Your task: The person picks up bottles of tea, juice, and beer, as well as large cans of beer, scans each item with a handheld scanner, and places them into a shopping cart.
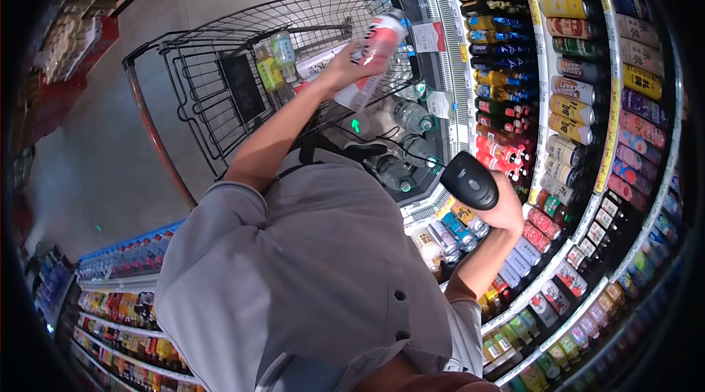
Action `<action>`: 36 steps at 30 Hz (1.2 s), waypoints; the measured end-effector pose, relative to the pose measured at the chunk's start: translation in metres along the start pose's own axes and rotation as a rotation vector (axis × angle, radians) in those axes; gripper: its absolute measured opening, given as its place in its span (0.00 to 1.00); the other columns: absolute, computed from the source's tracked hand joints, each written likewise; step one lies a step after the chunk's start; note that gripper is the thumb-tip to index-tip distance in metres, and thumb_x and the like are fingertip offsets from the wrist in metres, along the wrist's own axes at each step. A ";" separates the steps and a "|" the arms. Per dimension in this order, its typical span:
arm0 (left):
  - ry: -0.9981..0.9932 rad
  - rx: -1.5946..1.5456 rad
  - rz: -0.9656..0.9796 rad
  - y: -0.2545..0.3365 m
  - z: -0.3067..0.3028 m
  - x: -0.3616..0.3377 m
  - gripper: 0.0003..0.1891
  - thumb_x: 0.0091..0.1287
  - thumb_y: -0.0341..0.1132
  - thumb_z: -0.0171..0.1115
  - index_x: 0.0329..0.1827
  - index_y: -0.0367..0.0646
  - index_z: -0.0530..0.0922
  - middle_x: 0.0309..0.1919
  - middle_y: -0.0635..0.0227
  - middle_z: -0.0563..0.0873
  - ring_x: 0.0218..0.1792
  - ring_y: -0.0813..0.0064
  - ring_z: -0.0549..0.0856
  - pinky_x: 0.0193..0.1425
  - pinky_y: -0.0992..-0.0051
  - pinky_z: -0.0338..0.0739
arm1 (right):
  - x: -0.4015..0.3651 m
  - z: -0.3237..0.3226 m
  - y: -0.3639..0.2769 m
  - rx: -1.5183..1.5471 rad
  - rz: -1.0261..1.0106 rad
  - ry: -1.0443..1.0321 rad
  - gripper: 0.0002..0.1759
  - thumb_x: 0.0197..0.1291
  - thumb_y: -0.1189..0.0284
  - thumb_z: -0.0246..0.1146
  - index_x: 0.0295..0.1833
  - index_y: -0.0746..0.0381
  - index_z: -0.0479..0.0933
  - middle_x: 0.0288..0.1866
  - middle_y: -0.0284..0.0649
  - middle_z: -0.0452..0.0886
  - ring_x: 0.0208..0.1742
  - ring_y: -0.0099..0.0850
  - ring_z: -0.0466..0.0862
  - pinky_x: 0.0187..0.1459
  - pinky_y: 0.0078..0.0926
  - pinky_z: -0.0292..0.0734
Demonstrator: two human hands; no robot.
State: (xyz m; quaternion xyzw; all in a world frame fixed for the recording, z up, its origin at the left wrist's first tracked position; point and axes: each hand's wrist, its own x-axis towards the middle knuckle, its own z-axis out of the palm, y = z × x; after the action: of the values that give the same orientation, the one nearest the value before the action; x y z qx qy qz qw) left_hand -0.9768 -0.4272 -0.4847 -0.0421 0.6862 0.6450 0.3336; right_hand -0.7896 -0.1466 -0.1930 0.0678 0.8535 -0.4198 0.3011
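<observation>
My left hand (351, 69) is closed around a drink bottle (382, 38) with a red-and-pink label, tilted over the shopping cart (242, 21). A second pale surface below that hand is partly hidden, and I cannot make out what it is. My right hand (507, 205) grips a black barcode scanner (470, 181) in front of the drink shelves. A dark cord runs from near the scanner toward the cart. Inside the cart are a yellow-green bottle (269, 71), a pale-labelled bottle (282, 48) and a white package (320, 62).
Shelves of bottles and cans curve along the right, with cans (573, 109) in rows. Large clear bottles (413, 117) stand low beside the cart. More drink shelves (132, 311) are at lower left. A green arrow (356, 125) shows near the floor. Grey floor (147, 84) lies left of the cart.
</observation>
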 end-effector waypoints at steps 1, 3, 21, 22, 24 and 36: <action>-0.003 0.007 -0.003 -0.005 -0.015 -0.001 0.47 0.55 0.45 0.81 0.75 0.37 0.65 0.59 0.57 0.82 0.56 0.71 0.84 0.61 0.69 0.81 | -0.002 0.013 0.015 -0.032 -0.040 0.057 0.16 0.45 0.73 0.81 0.38 0.66 0.83 0.29 0.35 0.85 0.30 0.20 0.80 0.35 0.25 0.77; -0.084 -0.019 0.031 -0.012 -0.046 -0.003 0.50 0.51 0.44 0.83 0.74 0.34 0.65 0.60 0.56 0.82 0.57 0.66 0.84 0.63 0.69 0.79 | -0.004 0.029 -0.004 0.054 0.138 -0.005 0.15 0.50 0.72 0.78 0.41 0.66 0.83 0.29 0.38 0.86 0.31 0.21 0.81 0.38 0.27 0.79; 0.026 1.031 0.116 -0.194 -0.066 0.020 0.47 0.53 0.48 0.76 0.76 0.44 0.66 0.55 0.44 0.85 0.55 0.43 0.85 0.59 0.53 0.78 | -0.005 0.129 0.050 0.677 0.428 0.336 0.24 0.55 0.59 0.79 0.53 0.60 0.84 0.35 0.33 0.87 0.36 0.21 0.82 0.40 0.24 0.78; 0.005 1.033 0.074 -0.176 -0.051 0.021 0.45 0.54 0.45 0.76 0.75 0.42 0.66 0.53 0.43 0.84 0.55 0.41 0.83 0.59 0.51 0.77 | -0.002 0.150 0.071 0.631 0.163 0.504 0.20 0.57 0.60 0.77 0.50 0.59 0.83 0.32 0.32 0.85 0.33 0.20 0.81 0.36 0.25 0.76; -0.050 0.887 0.215 -0.219 -0.050 0.048 0.40 0.58 0.45 0.71 0.72 0.38 0.67 0.54 0.40 0.82 0.55 0.37 0.80 0.60 0.49 0.74 | -0.014 0.138 0.063 0.730 0.358 0.356 0.18 0.60 0.62 0.75 0.49 0.61 0.82 0.33 0.31 0.83 0.36 0.19 0.79 0.38 0.23 0.76; -0.533 0.558 -0.207 -0.206 -0.029 0.106 0.19 0.62 0.32 0.57 0.53 0.32 0.84 0.34 0.57 0.89 0.32 0.67 0.89 0.36 0.67 0.84 | -0.018 0.152 0.092 0.739 0.293 0.490 0.20 0.56 0.54 0.76 0.34 0.61 0.83 0.21 0.32 0.81 0.24 0.22 0.79 0.30 0.26 0.73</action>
State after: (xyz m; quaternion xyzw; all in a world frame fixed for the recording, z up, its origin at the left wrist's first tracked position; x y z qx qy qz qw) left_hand -0.9700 -0.4483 -0.7169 0.1499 0.7167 0.3850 0.5619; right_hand -0.6722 -0.2008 -0.3158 0.3876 0.6741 -0.6205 0.1023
